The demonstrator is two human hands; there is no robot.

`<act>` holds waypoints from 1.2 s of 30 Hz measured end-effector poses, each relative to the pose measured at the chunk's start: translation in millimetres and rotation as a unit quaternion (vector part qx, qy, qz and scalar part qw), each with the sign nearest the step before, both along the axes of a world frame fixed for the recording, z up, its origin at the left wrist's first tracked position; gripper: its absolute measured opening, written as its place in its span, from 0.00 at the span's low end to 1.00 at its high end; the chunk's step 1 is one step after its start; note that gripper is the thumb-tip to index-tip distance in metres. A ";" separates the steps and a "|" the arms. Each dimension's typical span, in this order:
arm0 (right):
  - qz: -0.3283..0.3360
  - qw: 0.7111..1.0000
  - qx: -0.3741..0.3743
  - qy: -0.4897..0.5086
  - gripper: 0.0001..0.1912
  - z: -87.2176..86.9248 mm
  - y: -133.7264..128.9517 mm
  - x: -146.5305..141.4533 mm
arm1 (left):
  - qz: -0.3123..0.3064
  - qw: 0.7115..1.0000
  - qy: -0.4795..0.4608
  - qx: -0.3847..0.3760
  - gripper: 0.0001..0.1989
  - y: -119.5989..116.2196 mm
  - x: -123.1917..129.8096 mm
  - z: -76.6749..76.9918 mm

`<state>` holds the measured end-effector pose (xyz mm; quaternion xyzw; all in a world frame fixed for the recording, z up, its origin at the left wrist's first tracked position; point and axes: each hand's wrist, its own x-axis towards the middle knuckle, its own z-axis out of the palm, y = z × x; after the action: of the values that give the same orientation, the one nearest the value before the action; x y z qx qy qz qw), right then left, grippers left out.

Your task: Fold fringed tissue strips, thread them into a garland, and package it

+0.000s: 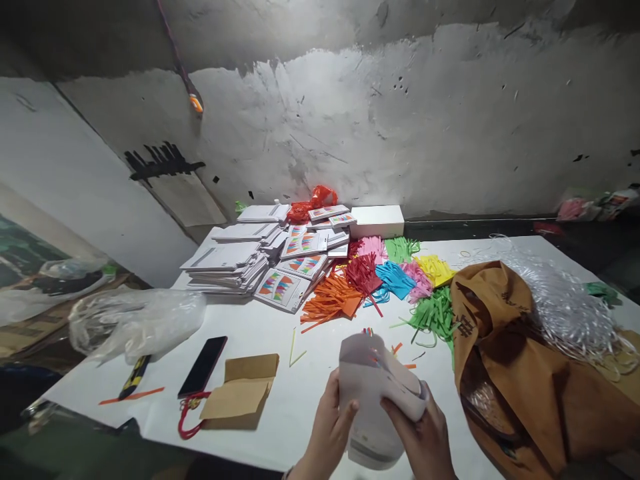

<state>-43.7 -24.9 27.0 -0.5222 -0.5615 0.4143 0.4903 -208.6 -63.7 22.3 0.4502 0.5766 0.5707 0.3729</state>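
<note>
The left hand (pixel 329 417) and right hand (pixel 425 427) both grip a curled white sheet (pixel 366 387); orange strips (pixel 334 299) lie beyond the sheet, a brown cloth (pixel 530 373) to its right.

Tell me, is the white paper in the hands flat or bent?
Bent: the white paper curls over at its right side, by the right hand, while the left hand holds the other edge. Blur hides finer folds.

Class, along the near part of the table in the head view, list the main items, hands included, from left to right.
Yellow-and-black tool → dark phone → folded brown card → left hand → white item held in both hands → right hand → brown bag.
</note>
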 end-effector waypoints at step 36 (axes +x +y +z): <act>0.306 0.919 0.116 -0.218 0.18 32.3 28.0 32.9 | 0.038 0.951 0.298 0.068 0.07 -14.0 2.4 13.1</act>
<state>-10.9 3.1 59.3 -0.3413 -0.8311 0.3520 0.2626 -206.2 -77.7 35.4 0.6022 0.6380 0.4618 0.1307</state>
